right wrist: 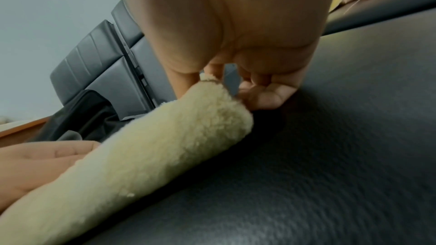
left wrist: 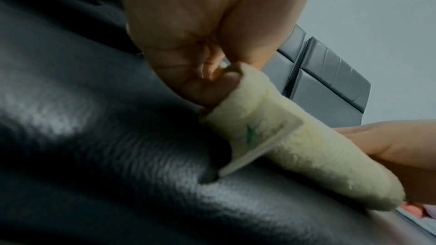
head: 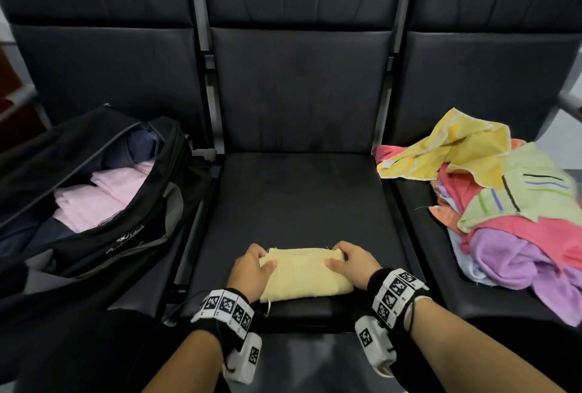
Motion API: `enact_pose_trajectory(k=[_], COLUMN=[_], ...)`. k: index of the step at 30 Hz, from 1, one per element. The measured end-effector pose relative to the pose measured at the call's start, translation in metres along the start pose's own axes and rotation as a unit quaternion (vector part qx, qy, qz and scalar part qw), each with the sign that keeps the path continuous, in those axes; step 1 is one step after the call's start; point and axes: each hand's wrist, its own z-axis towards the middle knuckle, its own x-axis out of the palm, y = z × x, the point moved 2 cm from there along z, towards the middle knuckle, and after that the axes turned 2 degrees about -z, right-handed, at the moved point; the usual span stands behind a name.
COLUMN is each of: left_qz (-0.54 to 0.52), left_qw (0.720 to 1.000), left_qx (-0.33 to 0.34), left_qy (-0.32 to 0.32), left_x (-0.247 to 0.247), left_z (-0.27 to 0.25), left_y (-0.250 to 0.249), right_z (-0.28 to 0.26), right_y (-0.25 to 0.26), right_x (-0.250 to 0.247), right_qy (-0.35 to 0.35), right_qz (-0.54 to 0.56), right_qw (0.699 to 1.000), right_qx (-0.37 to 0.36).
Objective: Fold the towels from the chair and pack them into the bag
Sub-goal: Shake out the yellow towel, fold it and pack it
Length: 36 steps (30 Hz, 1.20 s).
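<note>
A folded pale yellow towel (head: 302, 273) lies near the front edge of the middle black seat (head: 299, 197). My left hand (head: 252, 266) grips its left end, thumb on top and fingers curled round the far edge. My right hand (head: 352, 263) grips the right end the same way. In the left wrist view the towel (left wrist: 295, 148) shows a white label, with my left hand (left wrist: 207, 74) pinching its end. In the right wrist view my right hand (right wrist: 235, 85) pinches the fluffy towel (right wrist: 165, 146). An open black bag (head: 104, 203) on the left seat holds pink folded cloth.
A loose heap of coloured towels (head: 504, 203), yellow, green, pink and purple, lies on the right seat. Metal frame bars (head: 201, 46) separate the seat backs. Bare seat stretches behind the folded towel.
</note>
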Motion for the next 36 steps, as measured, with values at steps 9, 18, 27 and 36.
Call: enact_pose_trajectory(k=[9,18,27,36], left_qz=[0.016,0.003,-0.205,-0.497], left_qw=[1.0,0.967,0.946,0.863], left_qx=[0.025,0.202,0.211,0.092], left_qy=[0.003,0.154,0.135,-0.028], left_x=[-0.014,-0.024,-0.065,-0.167], left_z=[-0.015,-0.042,-0.045,-0.021], left_y=[-0.008,-0.07,-0.081,-0.021], right_z=[-0.023,-0.071,-0.084,-0.037], right_y=[0.012,0.08,0.152,0.216], right_x=[-0.01,-0.049,-0.07,0.001], right_qy=[-0.022,-0.039,-0.077,0.183], right_qz=[0.111,0.029,0.007,0.207], right_qw=[0.992,0.963,0.934,0.931], right_qx=[-0.058,-0.264,-0.348,-0.237])
